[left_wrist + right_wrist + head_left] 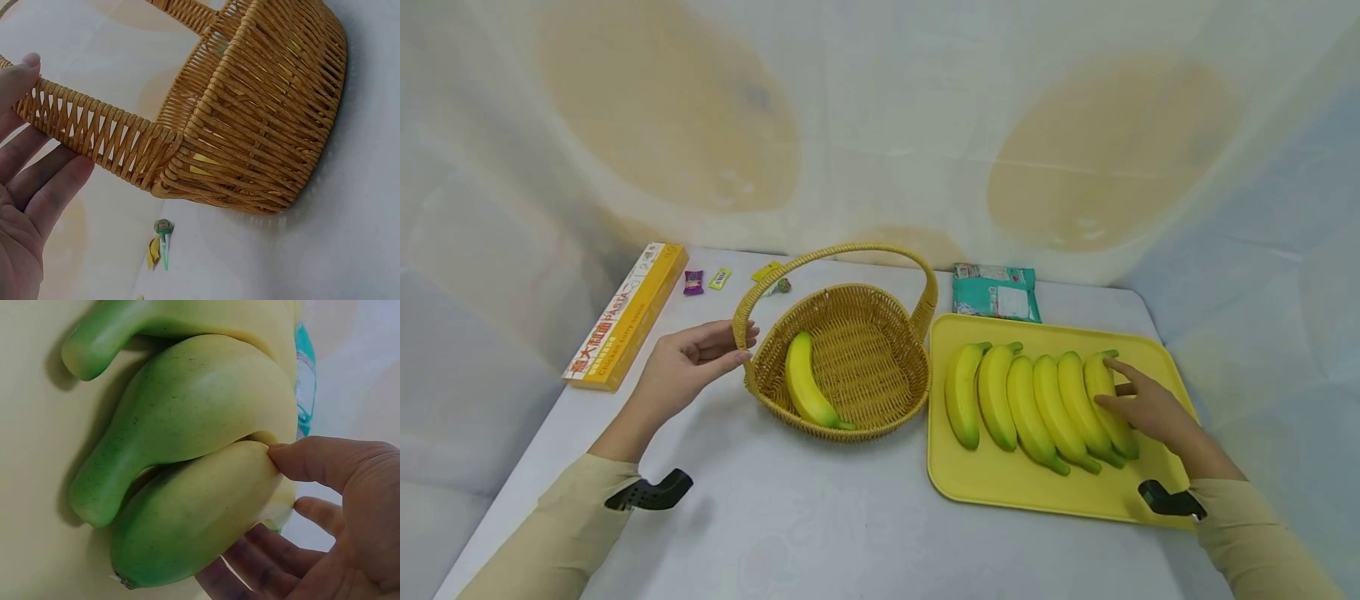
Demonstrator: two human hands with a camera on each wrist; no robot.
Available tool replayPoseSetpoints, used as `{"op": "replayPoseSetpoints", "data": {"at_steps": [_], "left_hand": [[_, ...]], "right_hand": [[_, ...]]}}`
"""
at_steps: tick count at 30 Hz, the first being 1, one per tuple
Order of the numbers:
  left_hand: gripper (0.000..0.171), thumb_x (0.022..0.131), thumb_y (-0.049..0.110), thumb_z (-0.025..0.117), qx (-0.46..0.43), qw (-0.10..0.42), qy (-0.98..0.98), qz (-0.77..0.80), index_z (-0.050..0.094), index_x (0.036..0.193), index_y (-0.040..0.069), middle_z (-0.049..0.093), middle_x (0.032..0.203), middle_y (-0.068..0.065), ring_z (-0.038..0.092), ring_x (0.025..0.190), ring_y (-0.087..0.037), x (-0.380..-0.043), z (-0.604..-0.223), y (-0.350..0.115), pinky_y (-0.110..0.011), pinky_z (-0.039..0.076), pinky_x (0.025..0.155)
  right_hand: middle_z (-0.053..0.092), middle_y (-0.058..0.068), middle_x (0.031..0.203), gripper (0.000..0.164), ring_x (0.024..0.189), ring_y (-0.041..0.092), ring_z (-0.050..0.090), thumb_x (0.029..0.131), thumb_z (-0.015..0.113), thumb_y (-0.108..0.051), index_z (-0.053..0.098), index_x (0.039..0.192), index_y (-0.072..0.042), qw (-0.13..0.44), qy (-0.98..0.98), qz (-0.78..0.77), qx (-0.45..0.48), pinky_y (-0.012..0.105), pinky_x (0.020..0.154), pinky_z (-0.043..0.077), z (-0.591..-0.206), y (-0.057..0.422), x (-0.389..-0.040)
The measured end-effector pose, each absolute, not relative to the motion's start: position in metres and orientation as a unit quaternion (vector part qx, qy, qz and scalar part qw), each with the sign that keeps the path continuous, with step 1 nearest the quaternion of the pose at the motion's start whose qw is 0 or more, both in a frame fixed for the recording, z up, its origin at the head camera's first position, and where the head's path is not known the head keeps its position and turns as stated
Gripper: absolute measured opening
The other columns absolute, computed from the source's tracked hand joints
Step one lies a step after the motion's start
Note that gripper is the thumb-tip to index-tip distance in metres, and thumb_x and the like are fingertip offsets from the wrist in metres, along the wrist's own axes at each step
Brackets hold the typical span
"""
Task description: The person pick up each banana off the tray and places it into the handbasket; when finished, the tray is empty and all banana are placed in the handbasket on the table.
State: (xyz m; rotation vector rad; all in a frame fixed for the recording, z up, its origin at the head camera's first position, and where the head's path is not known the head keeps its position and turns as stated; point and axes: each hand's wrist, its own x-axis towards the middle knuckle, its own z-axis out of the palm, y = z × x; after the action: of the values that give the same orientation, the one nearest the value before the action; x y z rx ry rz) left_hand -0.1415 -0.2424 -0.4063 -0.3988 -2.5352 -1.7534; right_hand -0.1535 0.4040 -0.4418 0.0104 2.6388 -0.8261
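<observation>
A yellow wicker basket (861,321) stands on the white table with one banana (805,387) inside, along its left wall. My left hand (688,362) holds the left side of the basket's arched handle (100,122), thumb on one face and fingers on the other. To the right, several bananas (1033,408) lie side by side on a yellow tray (1000,492). At the right end of that row my right hand (1150,408) grips the last banana (200,519), its thumb and fingers on either side. The banana still lies against its neighbour (200,400).
At the far left lies a yellow and white pasta box (628,317). A purple-wrapped sweet (693,282), a yellow-wrapped sweet (720,278) and a lollipop (164,234) lie behind the basket's left side. A teal packet (996,292) sits behind the tray. Pale curtains (880,125) surround the table.
</observation>
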Motion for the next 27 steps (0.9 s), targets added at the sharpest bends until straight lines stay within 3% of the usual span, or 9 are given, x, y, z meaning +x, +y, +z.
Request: {"op": "replayPoseSetpoints", "data": {"at_steps": [5,11,16,27], "left_hand": [[0.036,0.096,0.016,0.073,-0.137,0.024,-0.814,-0.563,0.069,0.130,0.007,0.071,0.126,-0.009,0.070,0.110,-0.014,-0.141,-0.407,-0.241,-0.019,0.055,0.091],[0.037,0.096,0.021,0.074,-0.128,0.024,-0.823,-0.553,0.069,0.131,0.011,0.071,0.127,-0.007,0.070,0.110,-0.010,-0.140,-0.407,-0.241,-0.018,0.055,0.091],[0.036,0.096,0.019,0.073,-0.129,0.020,-0.817,-0.561,0.069,0.130,0.007,0.071,0.125,-0.015,0.071,0.108,-0.011,-0.140,-0.408,-0.242,-0.019,0.055,0.090],[0.038,0.097,0.018,0.073,-0.132,0.020,-0.814,-0.565,0.068,0.132,0.005,0.072,0.123,-0.011,0.070,0.108,-0.009,-0.140,-0.410,-0.243,-0.020,0.055,0.091]], "right_hand": [[0.044,0.046,0.138,0.083,0.106,0.051,0.063,0.105,0.056,-0.042,0.012,0.162,-0.001,0.168,0.948,-0.269,-0.003,0.046,0.073,0.059,-0.432,0.402,-0.154],[0.047,0.042,0.138,0.079,0.119,0.057,0.053,0.105,0.057,-0.041,0.017,0.162,-0.004,0.148,0.954,-0.258,-0.043,0.056,0.082,0.057,-0.414,0.382,-0.154],[0.048,0.036,0.141,0.076,0.119,0.051,0.057,0.104,0.060,-0.039,0.022,0.162,-0.009,0.151,0.945,-0.275,-0.092,0.058,0.087,0.056,-0.394,0.351,-0.149],[0.048,0.017,0.150,0.065,0.124,0.036,0.057,0.102,0.064,-0.032,0.035,0.159,-0.023,0.198,0.899,-0.322,-0.223,0.049,0.091,0.053,-0.352,0.287,-0.141]]}}
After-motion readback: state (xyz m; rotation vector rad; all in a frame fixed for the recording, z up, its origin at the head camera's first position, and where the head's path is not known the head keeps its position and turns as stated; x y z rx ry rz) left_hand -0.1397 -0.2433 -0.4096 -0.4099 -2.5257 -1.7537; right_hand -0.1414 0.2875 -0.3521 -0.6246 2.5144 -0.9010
